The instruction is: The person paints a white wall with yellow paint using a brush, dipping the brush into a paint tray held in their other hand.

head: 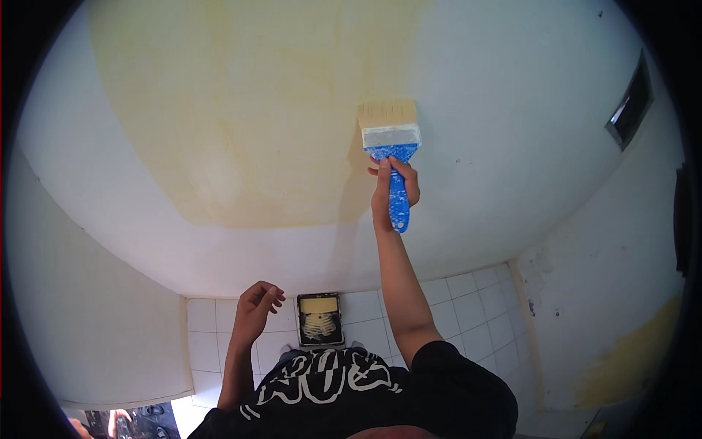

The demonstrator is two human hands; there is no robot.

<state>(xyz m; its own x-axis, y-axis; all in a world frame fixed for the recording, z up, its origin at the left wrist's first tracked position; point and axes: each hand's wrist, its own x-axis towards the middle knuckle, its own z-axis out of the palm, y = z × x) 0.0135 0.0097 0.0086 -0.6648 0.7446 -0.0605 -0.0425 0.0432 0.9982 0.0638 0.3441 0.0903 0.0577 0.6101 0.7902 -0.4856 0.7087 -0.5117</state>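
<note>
A wide flat paintbrush [391, 137] with a paint-flecked blue handle and a metal ferrule is gripped in my right hand [410, 184]. Its pale bristles press on the white wall [471, 126], bristle end up, at the right edge of a yellow painted patch [263, 137]. My left hand [256, 308] hangs lower left, fingers loosely curled and slightly apart, holding nothing. On the floor by the foot of the wall, to the right of that hand, sits a black paint tray [320, 321]. Yellow paint fills its far end and streaks the ribbed slope.
White tiles [362, 336] cover the floor. Side walls meet the painted wall at left and right. A dark framed opening [630, 104] is at upper right. More yellow paint [630, 356] marks the right wall. Footwear [156, 420] and part of another person's hand [118, 420] show at lower left.
</note>
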